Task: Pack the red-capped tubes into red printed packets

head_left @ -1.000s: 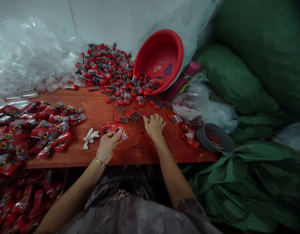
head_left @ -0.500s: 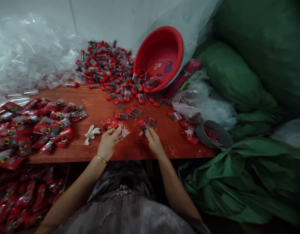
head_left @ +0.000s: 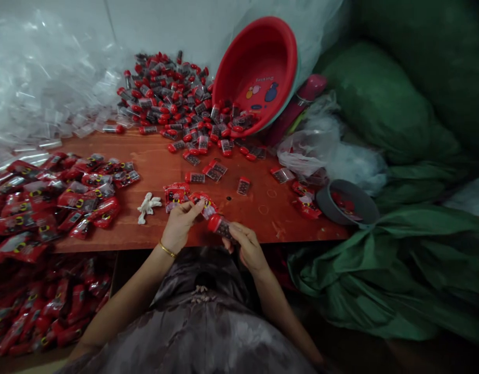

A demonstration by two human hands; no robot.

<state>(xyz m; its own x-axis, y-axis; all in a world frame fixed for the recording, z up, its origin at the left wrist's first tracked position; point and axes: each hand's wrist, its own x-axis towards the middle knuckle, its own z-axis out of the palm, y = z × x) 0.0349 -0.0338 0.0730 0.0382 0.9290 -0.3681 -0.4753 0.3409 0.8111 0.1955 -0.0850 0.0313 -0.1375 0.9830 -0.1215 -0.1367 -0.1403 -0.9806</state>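
Note:
Between the thumb and fingers of my left hand (head_left: 180, 224) is a red printed wrapper (head_left: 209, 208), its outer end pointing right. My right hand (head_left: 248, 247) is closed around a small clear bottle (head_left: 223, 228) with a red cap and dark contents. The cap end faces the wrapper, close to it; whether they touch I cannot tell. More red wrappers (head_left: 175, 193) lie flat on the table just beyond my left hand. A single capped bottle (head_left: 243, 186) rests farther out, beyond my right hand.
A heap of red-capped bottles (head_left: 165, 98) spills from a tilted red basin (head_left: 239, 62). Wrapped packs (head_left: 76, 200) and clear plastic pieces (head_left: 48, 83) pile up at left. A white knotted scrap (head_left: 148, 206) lies nearby. At right are a grey bowl (head_left: 327, 205) and green sacks (head_left: 391, 104).
My right hand has brought its bottle back toward me and left, near the table's front edge. My left hand has drawn one wrapper to the right, away from the others.

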